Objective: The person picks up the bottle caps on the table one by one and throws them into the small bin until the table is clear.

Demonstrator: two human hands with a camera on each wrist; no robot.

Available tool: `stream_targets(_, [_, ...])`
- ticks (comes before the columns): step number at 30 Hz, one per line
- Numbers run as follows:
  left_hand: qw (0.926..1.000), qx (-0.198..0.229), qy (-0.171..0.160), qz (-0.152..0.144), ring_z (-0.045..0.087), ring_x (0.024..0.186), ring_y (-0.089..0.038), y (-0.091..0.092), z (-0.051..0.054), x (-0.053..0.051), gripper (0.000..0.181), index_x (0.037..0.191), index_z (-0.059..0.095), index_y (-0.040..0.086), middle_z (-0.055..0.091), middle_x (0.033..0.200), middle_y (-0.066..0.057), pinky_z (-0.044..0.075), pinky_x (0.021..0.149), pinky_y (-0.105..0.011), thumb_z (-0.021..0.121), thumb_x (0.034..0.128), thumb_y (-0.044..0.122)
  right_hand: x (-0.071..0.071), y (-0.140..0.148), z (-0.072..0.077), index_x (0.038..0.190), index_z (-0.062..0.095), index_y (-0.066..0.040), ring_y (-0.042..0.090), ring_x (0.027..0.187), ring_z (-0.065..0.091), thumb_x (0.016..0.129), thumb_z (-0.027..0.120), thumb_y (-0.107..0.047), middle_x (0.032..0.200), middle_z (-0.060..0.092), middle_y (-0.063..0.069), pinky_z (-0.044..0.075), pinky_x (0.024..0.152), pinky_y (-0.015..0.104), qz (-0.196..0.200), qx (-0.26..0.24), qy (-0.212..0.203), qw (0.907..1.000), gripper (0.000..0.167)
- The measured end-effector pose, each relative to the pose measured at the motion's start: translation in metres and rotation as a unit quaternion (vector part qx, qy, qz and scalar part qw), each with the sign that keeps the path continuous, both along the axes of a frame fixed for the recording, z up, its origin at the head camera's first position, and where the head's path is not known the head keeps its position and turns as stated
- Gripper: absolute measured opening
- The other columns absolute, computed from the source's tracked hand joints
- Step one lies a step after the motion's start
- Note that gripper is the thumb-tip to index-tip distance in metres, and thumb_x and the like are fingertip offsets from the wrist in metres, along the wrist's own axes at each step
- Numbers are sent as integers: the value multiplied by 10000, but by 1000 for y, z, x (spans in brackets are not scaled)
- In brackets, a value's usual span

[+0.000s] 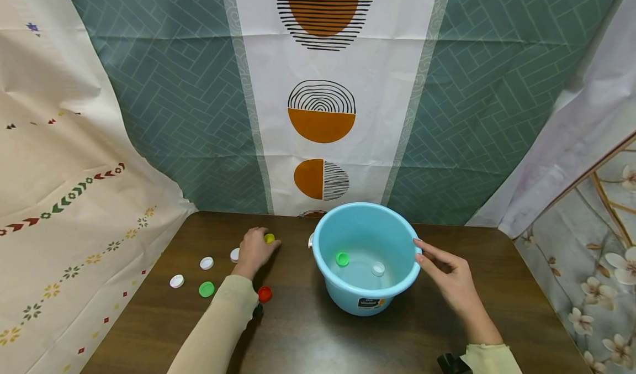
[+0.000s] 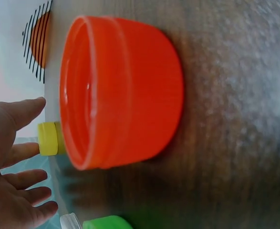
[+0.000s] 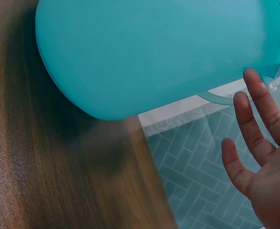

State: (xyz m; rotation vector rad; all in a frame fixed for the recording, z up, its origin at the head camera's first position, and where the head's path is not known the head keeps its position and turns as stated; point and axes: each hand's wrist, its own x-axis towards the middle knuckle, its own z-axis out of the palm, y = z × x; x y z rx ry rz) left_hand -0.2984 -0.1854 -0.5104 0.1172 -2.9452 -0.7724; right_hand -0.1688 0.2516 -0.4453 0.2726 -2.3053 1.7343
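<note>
My left hand [image 1: 254, 251] reaches over the table beside a yellow bottle cap [image 1: 269, 238]. In the left wrist view its fingers are spread, with the cap close to the fingertips; contact cannot be told. A red cap [image 2: 130, 95] looms large in that view, nearer the wrist. My right hand [image 1: 452, 280] holds the rim of a light blue bucket [image 1: 355, 299] at its right side, with index finger and thumb at the edge. The other fingers [image 3: 249, 129] extend loosely beside the bucket wall. Inside the bucket lie a green cap [image 1: 342, 259] and a whitish cap [image 1: 377, 268].
To the left lie white caps [image 1: 206, 263] and a green cap [image 1: 206, 289] on the brown wooden table [image 1: 298, 341]. One white cap [image 1: 235, 254] is next to my left hand. A patterned curtain [image 1: 323, 59] hangs behind the table's back edge.
</note>
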Motion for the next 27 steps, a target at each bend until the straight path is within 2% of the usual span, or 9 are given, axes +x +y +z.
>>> stream_targets(5, [10000,-13,-27,53,564,1021,-342,1,-3,-1,558,1232,574,14,569,1239,-196,478,846,-486,686,822,376,0,0,0,1253,605,-95,67,1008,649,894,622,-145,1205,650,-60,540,778,205,10,-22,7,10000,362])
stream_targets(12, [9999,-33,-98,71,583,975,-327,3,0,1,529,1242,567,12,592,1195,-191,493,832,-480,685,832,324,0,1,0,1254,604,-96,66,992,653,897,619,-144,1204,653,-34,545,766,214,19,4,29,10000,361])
stream_targets(20, [9998,-168,-19,98,602,923,-322,1,1,4,452,1191,600,8,621,1120,-183,507,804,-475,694,821,250,0,0,1,1255,604,-97,55,962,658,894,623,-145,1184,664,12,550,751,223,27,2,47,10000,365])
stream_targets(27, [9997,-185,-65,136,606,899,-311,-1,1,5,437,1169,610,17,636,1102,-166,509,789,-473,698,817,260,1,0,2,1248,610,-98,73,935,659,892,626,-150,1159,672,61,555,746,247,-20,-17,0,10000,360])
